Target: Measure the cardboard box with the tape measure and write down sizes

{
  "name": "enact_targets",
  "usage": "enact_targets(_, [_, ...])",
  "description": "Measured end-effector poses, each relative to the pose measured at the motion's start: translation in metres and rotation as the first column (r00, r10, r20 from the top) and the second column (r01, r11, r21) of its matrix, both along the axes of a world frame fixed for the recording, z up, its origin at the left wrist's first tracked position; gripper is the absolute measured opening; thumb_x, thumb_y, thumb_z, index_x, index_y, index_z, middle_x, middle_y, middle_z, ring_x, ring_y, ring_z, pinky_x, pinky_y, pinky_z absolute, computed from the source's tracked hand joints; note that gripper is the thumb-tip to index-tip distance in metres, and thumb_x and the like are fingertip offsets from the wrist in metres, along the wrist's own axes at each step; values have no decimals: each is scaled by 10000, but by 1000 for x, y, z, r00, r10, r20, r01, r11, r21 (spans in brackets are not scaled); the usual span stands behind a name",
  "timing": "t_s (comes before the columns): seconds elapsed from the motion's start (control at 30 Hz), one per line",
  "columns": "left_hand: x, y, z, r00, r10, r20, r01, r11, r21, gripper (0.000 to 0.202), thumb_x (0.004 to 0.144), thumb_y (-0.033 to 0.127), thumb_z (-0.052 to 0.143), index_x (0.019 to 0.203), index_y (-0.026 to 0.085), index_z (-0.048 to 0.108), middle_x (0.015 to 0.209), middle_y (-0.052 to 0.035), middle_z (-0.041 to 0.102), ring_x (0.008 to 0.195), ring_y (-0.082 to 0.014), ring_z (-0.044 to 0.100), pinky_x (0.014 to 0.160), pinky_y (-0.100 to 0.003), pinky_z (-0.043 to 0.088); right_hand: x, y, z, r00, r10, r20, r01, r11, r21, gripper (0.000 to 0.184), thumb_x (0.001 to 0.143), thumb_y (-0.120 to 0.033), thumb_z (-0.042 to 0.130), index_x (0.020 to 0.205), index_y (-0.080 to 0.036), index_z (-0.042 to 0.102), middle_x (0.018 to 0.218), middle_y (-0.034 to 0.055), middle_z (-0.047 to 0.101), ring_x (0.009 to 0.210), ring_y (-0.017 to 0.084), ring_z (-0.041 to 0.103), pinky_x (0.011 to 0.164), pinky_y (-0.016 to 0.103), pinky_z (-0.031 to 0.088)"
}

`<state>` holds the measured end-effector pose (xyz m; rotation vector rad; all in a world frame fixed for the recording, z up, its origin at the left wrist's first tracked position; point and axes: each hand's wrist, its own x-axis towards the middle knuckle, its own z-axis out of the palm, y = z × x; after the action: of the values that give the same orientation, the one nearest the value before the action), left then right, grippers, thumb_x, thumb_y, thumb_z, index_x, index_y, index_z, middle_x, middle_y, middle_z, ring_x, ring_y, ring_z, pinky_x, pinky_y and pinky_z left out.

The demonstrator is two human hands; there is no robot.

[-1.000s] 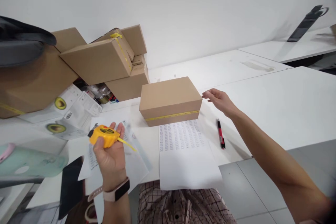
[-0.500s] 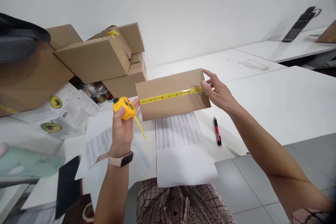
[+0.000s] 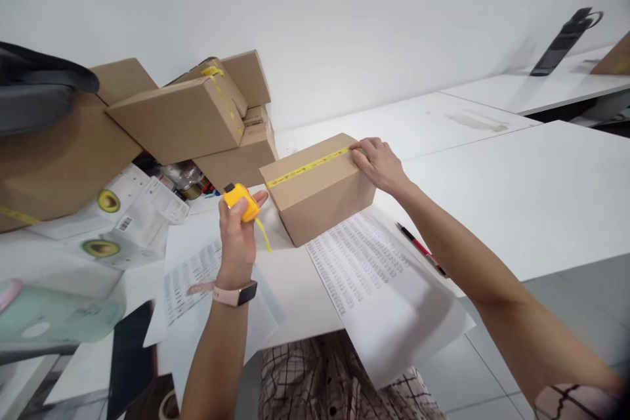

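My left hand (image 3: pixel 238 226) is closed around a yellow tape measure (image 3: pixel 240 201), a short length of yellow blade hanging from it. Just to its right a small cardboard box (image 3: pixel 319 200) with a yellow tape strip along its top rests on the white table (image 3: pixel 516 197). My right hand (image 3: pixel 378 163) grips the box's far right top corner, fingers curled over the edge. The box sits on a printed sheet of paper (image 3: pixel 374 275) that overhangs the table's front edge.
A pile of larger cardboard boxes (image 3: pixel 182 118) stands at the back left, with white avocado-print packages (image 3: pixel 128 210) below it. A red and black pen (image 3: pixel 423 251) lies right of the printed sheet. More paper (image 3: pixel 189 272) and a dark phone (image 3: pixel 130 354) lie at the left.
My right hand reached the box, tipped it up, then turned it at an angle and set it down. My left hand brought the tape measure up beside the box. The printed sheet skewed.
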<state>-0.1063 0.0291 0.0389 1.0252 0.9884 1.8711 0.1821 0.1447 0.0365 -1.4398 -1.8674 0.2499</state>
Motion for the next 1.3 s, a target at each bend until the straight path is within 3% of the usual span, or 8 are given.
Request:
enact_targets(0.33, [42,-8,17,979,-84,-187,102,991,89,647,660,325,875,1224,271,563,1067,-48,703,1043,-275,708,774,-302,540,-19,-35,16,968,-158,194,139,985,105,373,984,-418,399,1073,-214,698,1273,169,626,1135,371,529,917,535,451])
enact_targets(0.47, [48,-24,9,907,-322,-272,340,940,20,706,705,353,857,1312,264,508,1063,-71,719,1017,-275,711,775,-325,554,-28,-50,37,978,206,-15,-205,976,76,434,1002,-511,399,1039,-219,718,1227,128,671,1178,336,541,1014,522,409])
enact_targets(0.6, [57,-36,-3,834,-483,-266,488,871,-53,775,727,373,844,1389,292,449,1077,-58,713,987,-273,713,830,-389,555,-44,-64,49,657,591,-468,-719,677,-154,511,974,-652,430,954,-226,712,964,65,731,980,232,654,902,410,504])
enact_targets(0.67, [61,-39,-6,825,-508,-248,505,859,-79,784,743,386,833,1411,307,430,1073,-53,707,981,-276,713,847,-411,551,-50,-69,47,517,627,-583,-836,517,-185,472,938,-663,513,881,-227,685,807,39,715,841,208,666,799,383,534])
enact_targets(0.73, [63,-40,-8,829,-507,-237,501,861,-91,792,739,401,836,1415,312,432,1066,-49,695,961,-276,715,860,-429,550,-54,-72,42,473,617,-628,-862,471,-187,423,900,-646,595,841,-232,662,738,17,694,754,189,652,730,361,535])
enact_targets(0.9, [72,-47,-19,851,-500,-159,491,866,-91,747,753,395,823,1394,293,453,1064,-45,681,908,-249,712,869,-443,557,-57,-51,43,589,533,-607,-718,690,-92,383,888,-596,639,801,-223,652,812,16,691,783,160,624,791,330,498])
enact_targets(1.03, [93,-68,-39,834,-551,24,545,816,-195,636,769,414,790,1304,271,477,1045,-45,704,819,-237,727,802,-426,551,-58,6,62,767,339,-545,-439,897,-59,366,963,-496,569,729,-214,593,834,36,668,822,168,592,845,344,472])
enact_targets(1.3, [127,-111,-31,768,-575,282,639,717,-278,463,794,512,740,1127,231,583,1170,-51,666,838,-286,766,935,-497,508,-64,92,53,969,114,-219,-188,916,-353,340,974,-457,484,740,-227,576,839,75,669,803,236,602,812,409,470])
